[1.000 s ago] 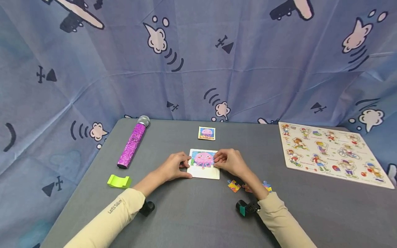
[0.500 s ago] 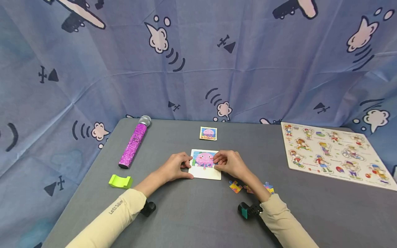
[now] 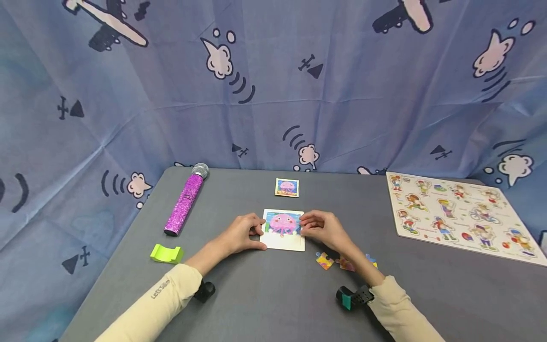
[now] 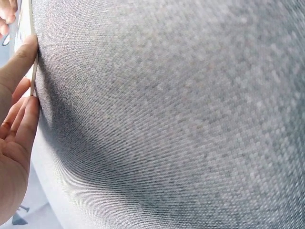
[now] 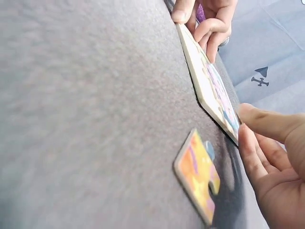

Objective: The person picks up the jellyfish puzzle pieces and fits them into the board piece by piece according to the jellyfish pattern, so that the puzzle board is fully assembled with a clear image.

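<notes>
A small white-framed jigsaw puzzle board [image 3: 283, 243] lies mid-table, its upper part showing a pink octopus picture and its lower strip bare. My left hand [image 3: 242, 233] holds the board's left side, thumb at the lower corner and fingers higher up the edge. On the opposite side, my right hand [image 3: 328, 232] has thumb and curled fingers pinching the right edge; in the right wrist view the fingertips [image 5: 247, 112] meet right at that edge. A yellow-orange jigsaw piece [image 5: 193, 164] lies beside the right hand. Other pieces [image 3: 345, 264] are partly hidden by the right forearm.
Behind the board lies a small octopus picture card [image 3: 287, 188]. A glittery purple microphone [image 3: 184, 204] and a lime-green curved block [image 3: 166, 254] are on the left. At the right lies a large wooden puzzle board [image 3: 457, 213] with figures. A patterned blue curtain [image 3: 265, 71] hangs behind.
My right hand has shifted slightly right, from over the octopus picture's right part to the board's right edge, uncovering more of the picture. My left hand stays at the left edge.
</notes>
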Available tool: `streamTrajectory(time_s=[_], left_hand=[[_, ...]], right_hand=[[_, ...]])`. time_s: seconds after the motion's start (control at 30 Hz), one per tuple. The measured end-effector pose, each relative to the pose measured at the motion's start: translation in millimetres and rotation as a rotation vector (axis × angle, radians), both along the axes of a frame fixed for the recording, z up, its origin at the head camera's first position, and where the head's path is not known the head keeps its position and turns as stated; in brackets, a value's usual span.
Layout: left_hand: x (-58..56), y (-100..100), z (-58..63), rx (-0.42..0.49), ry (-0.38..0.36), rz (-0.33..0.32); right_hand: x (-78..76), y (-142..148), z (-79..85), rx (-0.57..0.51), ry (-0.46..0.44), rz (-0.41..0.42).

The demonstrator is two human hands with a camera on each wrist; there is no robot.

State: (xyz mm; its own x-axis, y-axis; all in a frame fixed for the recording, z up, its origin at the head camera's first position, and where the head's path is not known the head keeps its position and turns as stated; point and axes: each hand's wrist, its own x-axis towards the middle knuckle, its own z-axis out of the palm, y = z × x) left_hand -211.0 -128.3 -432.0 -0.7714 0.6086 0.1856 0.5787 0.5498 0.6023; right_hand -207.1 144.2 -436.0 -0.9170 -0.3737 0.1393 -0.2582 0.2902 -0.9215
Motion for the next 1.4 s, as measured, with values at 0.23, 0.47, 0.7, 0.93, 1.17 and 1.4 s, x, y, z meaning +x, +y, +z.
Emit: streamTrajectory(time_s=[0.23,0.47,0.7,0.93,1.17,1.4], left_hand=[[1.1,0,0.1,0.008,0.007,-0.004],[0.1,0,0.1,-0.001,0.003,0.000],[0.1,0,1.4,0.000,0.001,-0.002],[0.9,0,0.3,0.009,0.002,0.003],[0.1,0,-1.9,-0.002,0.001,0.014],[-0.1,0,-1.4,0.009,-0.001,0.010]], right_hand=[[15.1,22,1.1,-0.002,-0.011,0.000],[26.1,47,1.7,-0.032,-0.066,0.147],[29.3,69,2.0,0.041,-0.064,0.279],[27.9,72,2.1,0.202,0.001,0.325],[27.9,66,1.0,0.302,0.080,0.268],[28.0,67,-0.3,0.140,0.021,0.169]])
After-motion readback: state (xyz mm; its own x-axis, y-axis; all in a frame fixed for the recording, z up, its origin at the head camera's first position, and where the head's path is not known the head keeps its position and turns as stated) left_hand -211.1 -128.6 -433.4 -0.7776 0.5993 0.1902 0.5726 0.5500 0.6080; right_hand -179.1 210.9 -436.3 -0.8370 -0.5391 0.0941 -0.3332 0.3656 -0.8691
